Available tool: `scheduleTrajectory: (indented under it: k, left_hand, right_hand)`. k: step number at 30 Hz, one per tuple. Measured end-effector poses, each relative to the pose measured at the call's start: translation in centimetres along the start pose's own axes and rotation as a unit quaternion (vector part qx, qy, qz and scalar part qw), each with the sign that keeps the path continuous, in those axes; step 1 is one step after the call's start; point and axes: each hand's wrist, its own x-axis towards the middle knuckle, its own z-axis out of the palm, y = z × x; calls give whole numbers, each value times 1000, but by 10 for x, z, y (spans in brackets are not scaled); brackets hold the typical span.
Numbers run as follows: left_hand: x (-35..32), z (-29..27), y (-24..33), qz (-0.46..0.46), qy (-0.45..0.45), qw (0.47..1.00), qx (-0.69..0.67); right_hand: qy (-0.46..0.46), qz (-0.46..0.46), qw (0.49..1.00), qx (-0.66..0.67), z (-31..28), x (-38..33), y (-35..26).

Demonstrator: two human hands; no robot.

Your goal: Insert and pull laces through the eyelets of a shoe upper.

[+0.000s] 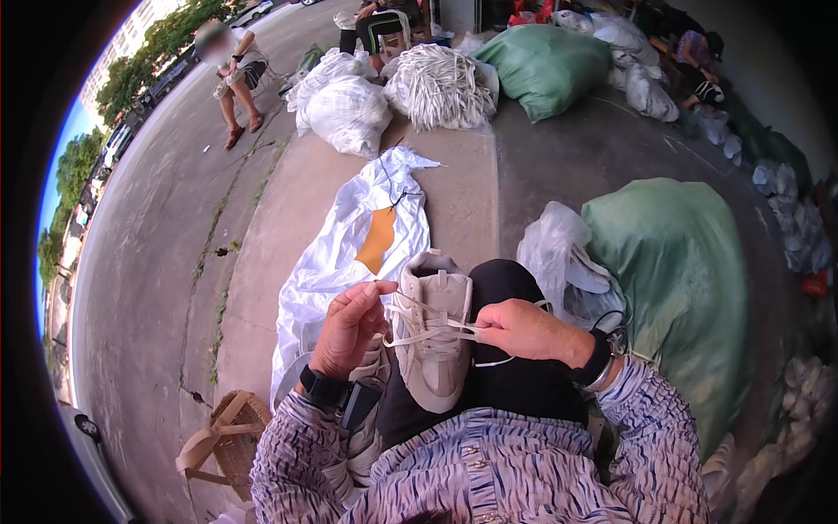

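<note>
Beige sneaker (pixel 432 336), heel hidden; 2 hands (pixel 349 327) (pixel 524 330) pinch its laces (pixel 428 327).

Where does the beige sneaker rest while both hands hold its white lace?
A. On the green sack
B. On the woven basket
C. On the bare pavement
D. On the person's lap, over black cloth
D: the beige sneaker lies on the black-clothed lap, left hand and right hand pinching its white lace.
</note>
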Motion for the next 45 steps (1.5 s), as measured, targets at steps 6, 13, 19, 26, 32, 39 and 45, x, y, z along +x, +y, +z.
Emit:
scheduleTrajectory:
  k: [6,13,19,26,32,39,45]
  left_hand:
    - [-7,-118,46,179,307,933,-58]
    - [-56,-235,87,227,478,839,-122]
    - [-36,-98,28,119,118,979,119]
    - [-30,31,10,265,-159,620,721]
    - [-17,26,5,328,-188,566,732]
    - [11,31,-32,315,23,707,632]
    - [12,24,-59,263,70,797,539]
  right_hand:
    - [61,9,971,231,-55,-48,52]
    - [284,-95,638,710,-113,-142,176]
    - [323,-156,577,733,-119,-142,179]
    - [337,-209,576,715,-124,-121,155]
    - [326,-222,598,698,-124,-110,153]
    - [204,-72,927,306,-41,-36,64]
    - [205,-179,952,-139,12,6,25]
